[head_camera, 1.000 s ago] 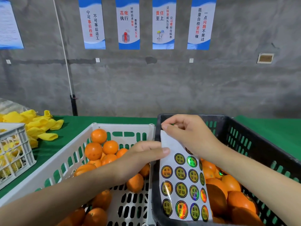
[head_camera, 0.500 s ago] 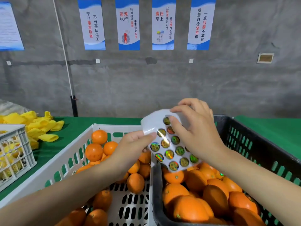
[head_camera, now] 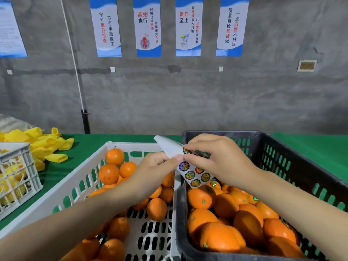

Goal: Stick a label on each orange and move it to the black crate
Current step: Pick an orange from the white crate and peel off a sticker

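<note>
The left hand (head_camera: 152,170) pinches the label sheet (head_camera: 194,176) over the seam between the white crate (head_camera: 75,185) and black crate (head_camera: 301,166). The right hand (head_camera: 216,161) pinches at a label (head_camera: 187,151) on it. Oranges (head_camera: 220,238) fill the black crate; others (head_camera: 108,173) lie in the white one.

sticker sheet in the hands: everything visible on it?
The sticker sheet is glossy white backing paper with rows of round, dark-ringed holographic labels on its lower part; its bare upper end bends to a point. It hangs in the air above the left wall of the black crate, beside the white crate. The left hand pinches its left edge; the right hand pinches at a label near the top.
</note>
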